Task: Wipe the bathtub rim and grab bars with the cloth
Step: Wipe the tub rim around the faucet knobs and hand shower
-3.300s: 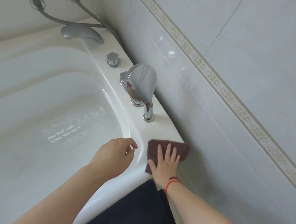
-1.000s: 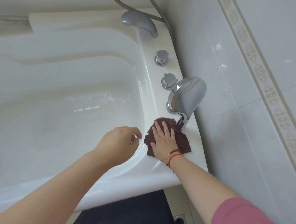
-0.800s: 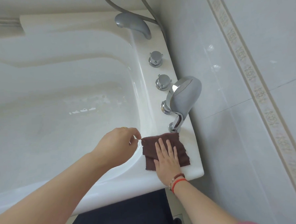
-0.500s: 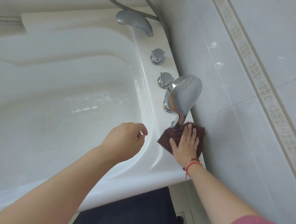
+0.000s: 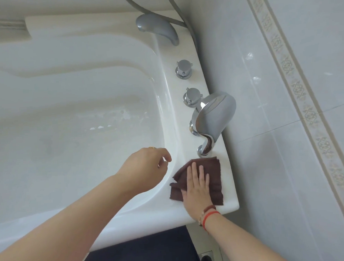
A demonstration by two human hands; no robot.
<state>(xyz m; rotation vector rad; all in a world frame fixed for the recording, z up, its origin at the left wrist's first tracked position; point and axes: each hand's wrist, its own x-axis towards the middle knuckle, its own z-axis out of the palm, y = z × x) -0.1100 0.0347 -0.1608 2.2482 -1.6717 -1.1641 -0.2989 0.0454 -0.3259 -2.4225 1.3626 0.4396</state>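
Observation:
A dark brown cloth [image 5: 214,175] lies flat on the white bathtub rim [image 5: 229,199] at the near right corner, just below the chrome faucet. My right hand [image 5: 196,187] presses on the cloth with straight fingers spread. My left hand [image 5: 147,167] hovers over the tub's inner edge beside the cloth, fingers loosely curled, holding nothing. No grab bar is in view.
A large chrome faucet spout [image 5: 214,118] stands on the rim, with two chrome knobs [image 5: 192,96] [image 5: 184,68] and a grey hand shower [image 5: 158,30] farther along. The tiled wall [image 5: 286,124] runs close on the right. A dark mat [image 5: 145,251] lies on the floor below.
My right hand has slid the cloth from against the faucet base near the wall back toward me and leftward along the rim corner. My left hand has barely moved.

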